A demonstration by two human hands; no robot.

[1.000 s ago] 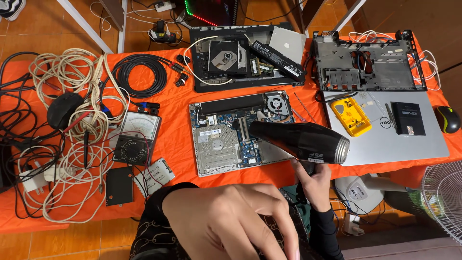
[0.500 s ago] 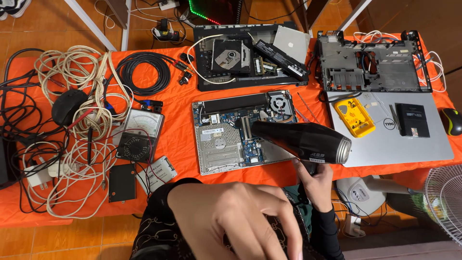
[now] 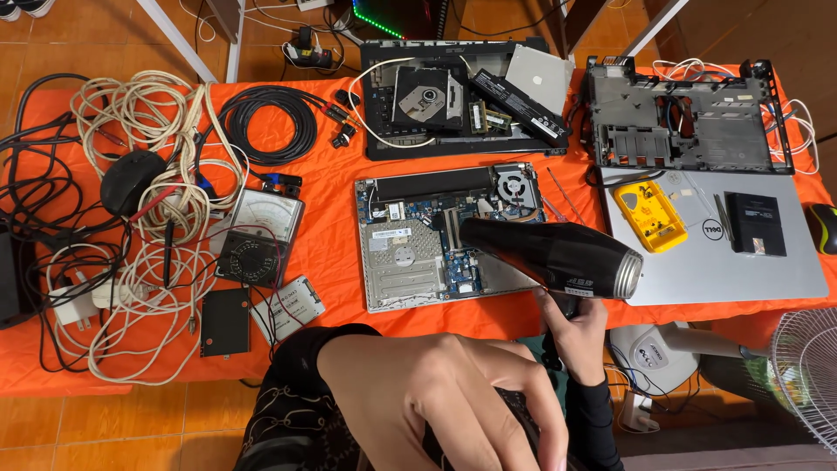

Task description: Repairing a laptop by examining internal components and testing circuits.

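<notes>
The left hand [image 3: 445,406] is very near the camera, and the bottom edge cuts off its fingertips. It hides most of a dark thing below it. The black hair dryer [image 3: 549,255] covers part of the open laptop board [image 3: 418,253]. The right hand [image 3: 577,336] hides the dryer's handle. The fan [image 3: 806,371] is cut by the right edge.

Hair dryer [image 3: 558,257] above opened laptop [image 3: 436,240], multimeter [image 3: 258,235] left.

The right hand [image 3: 577,336] grips the handle of a black hair dryer [image 3: 551,256], whose nozzle hangs over the opened laptop base [image 3: 410,253] on the orange table [image 3: 327,227]. The left hand [image 3: 445,397] is close to the camera, fingers curled over something dark I cannot make out. Left of the laptop lie a meter [image 3: 258,235], a drive [image 3: 288,308] and tangled cables [image 3: 131,174].
</notes>
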